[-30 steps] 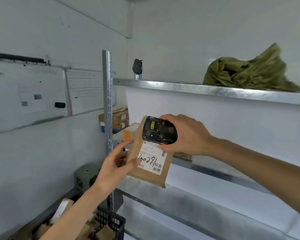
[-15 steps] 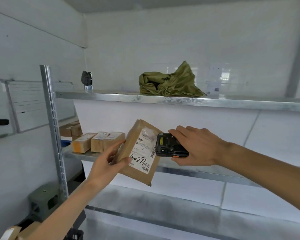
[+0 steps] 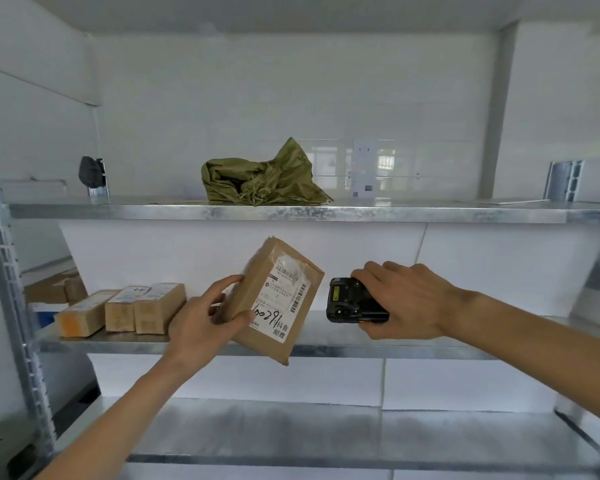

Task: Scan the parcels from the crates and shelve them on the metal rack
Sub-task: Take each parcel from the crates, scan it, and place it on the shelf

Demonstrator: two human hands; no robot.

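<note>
My left hand (image 3: 201,323) grips a brown cardboard parcel (image 3: 257,292) with a white shipping label, tilted in front of the middle shelf (image 3: 378,346) of the metal rack. To the parcel's right, my right hand (image 3: 402,301) holds a black handheld scanner (image 3: 349,301) level with it and slightly apart from it. Three small brown parcels (image 3: 129,308) lie side by side at the left of the middle shelf.
A crumpled olive-green sack (image 3: 260,178) lies on the top shelf (image 3: 291,213). The rack's left upright (image 3: 11,289) stands at the frame's left. More boxes (image 3: 54,289) sit behind the small parcels. A lower shelf (image 3: 291,434) runs below my arms.
The view has swung right and up along the rack. The scanner has moved off the parcel's label to its right side. My left hand still holds the parcel.
</note>
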